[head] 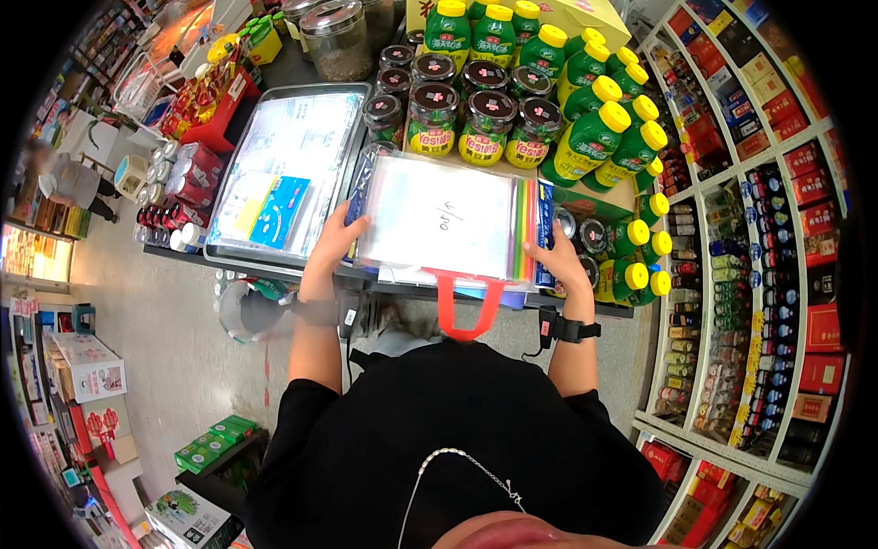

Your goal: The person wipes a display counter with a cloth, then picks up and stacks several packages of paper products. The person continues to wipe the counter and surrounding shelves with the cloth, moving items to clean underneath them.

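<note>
Between my two hands lies a stack of clear plastic document folders (411, 199), with a handwritten white sheet on top and rainbow-coloured strips along its right side. My left hand (338, 237) grips the stack's left edge, thumb on top. At the opposite edge my right hand (559, 255) holds it beside a dark blue printed strip (545, 233). A red carry handle (470, 322) hangs from the near side, over the table edge. Left of the stack, a grey tray (212, 248) holds plastic-wrapped packs and a blue-and-yellow packet (279, 211). Fingers under the stack are hidden.
Sauce jars (487, 130) and green yellow-capped bottles (586, 144) crowd the table behind and right of the stack. Red-wrapped cans (192, 175) stand left. A clear bin (254, 312) sits on the floor below. Stocked shelves (727, 274) line the right; a person (75, 180) is far left.
</note>
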